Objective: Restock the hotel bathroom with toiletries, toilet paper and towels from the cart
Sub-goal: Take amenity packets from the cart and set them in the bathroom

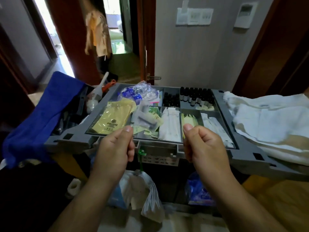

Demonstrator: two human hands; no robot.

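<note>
Fists mid frame: our L hand (113, 148) & R hand (205, 146) curl by cart tray (75, 141) front; we can't tell if they hold anything. Bottles (195, 96) sit upper right in tray, towels (267, 121) far right.

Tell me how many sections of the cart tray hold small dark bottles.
2. One section sits at the back middle; a fuller section is just right of it. Wrapping may hide more.

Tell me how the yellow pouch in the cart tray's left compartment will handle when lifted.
Probably floppy: the yellow pouch looks like thin film, creased at its top flap. Likely light, since it lies nearly flat. Its glossy surface may slip, so a pinch at one edge seems safest.
</note>
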